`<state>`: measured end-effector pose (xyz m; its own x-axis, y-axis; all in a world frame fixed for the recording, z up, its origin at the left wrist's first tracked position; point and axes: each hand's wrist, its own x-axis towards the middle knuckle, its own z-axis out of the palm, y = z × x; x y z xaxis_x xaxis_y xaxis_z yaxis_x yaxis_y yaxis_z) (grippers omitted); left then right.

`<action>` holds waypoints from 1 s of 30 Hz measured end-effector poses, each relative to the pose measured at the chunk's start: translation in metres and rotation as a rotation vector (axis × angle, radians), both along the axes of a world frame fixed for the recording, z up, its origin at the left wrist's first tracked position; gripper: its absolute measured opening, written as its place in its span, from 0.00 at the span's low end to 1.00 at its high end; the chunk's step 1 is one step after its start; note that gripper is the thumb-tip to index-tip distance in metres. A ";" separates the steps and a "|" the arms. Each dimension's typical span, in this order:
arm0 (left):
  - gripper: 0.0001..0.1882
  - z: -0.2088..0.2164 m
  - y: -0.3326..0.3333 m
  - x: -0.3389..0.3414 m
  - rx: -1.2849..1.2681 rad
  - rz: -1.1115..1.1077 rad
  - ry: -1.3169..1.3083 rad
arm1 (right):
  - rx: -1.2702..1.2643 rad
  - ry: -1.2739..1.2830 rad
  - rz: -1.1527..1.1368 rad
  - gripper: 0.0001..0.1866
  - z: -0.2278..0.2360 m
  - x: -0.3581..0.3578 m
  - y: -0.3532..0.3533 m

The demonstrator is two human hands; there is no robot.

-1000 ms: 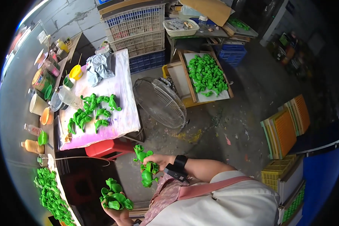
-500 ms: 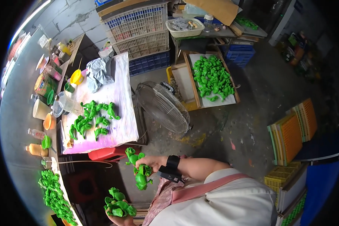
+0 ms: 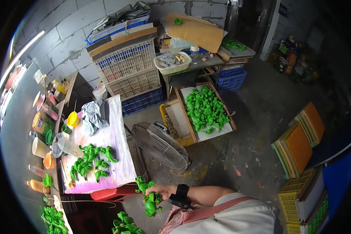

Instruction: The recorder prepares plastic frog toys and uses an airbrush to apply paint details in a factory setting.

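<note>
The right hand (image 3: 163, 191) is closed well in, its fingers curled round a bunch of small green figures (image 3: 150, 209), which jut out above and below the grip, over the floor just off the near corner of the table. A black strap (image 3: 181, 191) circles the wrist, with a dark boxy device (image 3: 179, 201) on it. To the left, at the lower edge, sits a cluster of green figures (image 3: 125, 223), cut off by the edge; the left hand is out of sight there, so I cannot tell how far open it is or what it holds. Just beyond the right hand's bunch is a red stool (image 3: 112, 192), partly beneath the table (image 3: 123, 162), whose top is white with pink and purple stains. Loose green toys (image 3: 89, 153) lie on that top, near a clear plastic jar (image 3: 71, 147), a yellow cup (image 3: 73, 119) with a stick in it and a crumpled grey bag (image 3: 94, 117). Along the left wall stand bottles and tubs, among them an orange cup (image 3: 49, 160), and a green pile (image 3: 54, 219) lies at the lower left. Past the table a round fan (image 3: 160, 146) leans on the floor, and beyond it a wooden tray (image 3: 185, 114) is heaped with more of the green toys. Farther back are stacked crates (image 3: 125, 64) and a white basket (image 3: 174, 70) on a bench; well off to the right stand orange racks (image 3: 295, 145), above a yellow crate (image 3: 293, 195)
</note>
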<state>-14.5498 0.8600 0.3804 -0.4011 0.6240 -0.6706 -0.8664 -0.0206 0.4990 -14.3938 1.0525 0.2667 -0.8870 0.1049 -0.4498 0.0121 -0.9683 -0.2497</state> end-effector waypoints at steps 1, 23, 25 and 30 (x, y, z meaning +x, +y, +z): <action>0.20 0.000 0.001 0.001 -0.008 0.004 0.003 | 0.005 -0.018 -0.006 0.10 0.001 0.001 0.000; 0.17 -0.006 -0.148 0.014 0.232 0.791 0.065 | 0.036 -0.036 0.641 0.16 0.015 -0.119 -0.044; 0.19 -0.007 -0.179 0.022 0.149 0.946 0.139 | 0.093 -0.035 0.773 0.17 0.014 -0.145 -0.065; 0.21 0.013 -0.244 0.037 0.215 1.274 0.239 | 0.180 -0.010 1.054 0.17 0.033 -0.205 -0.134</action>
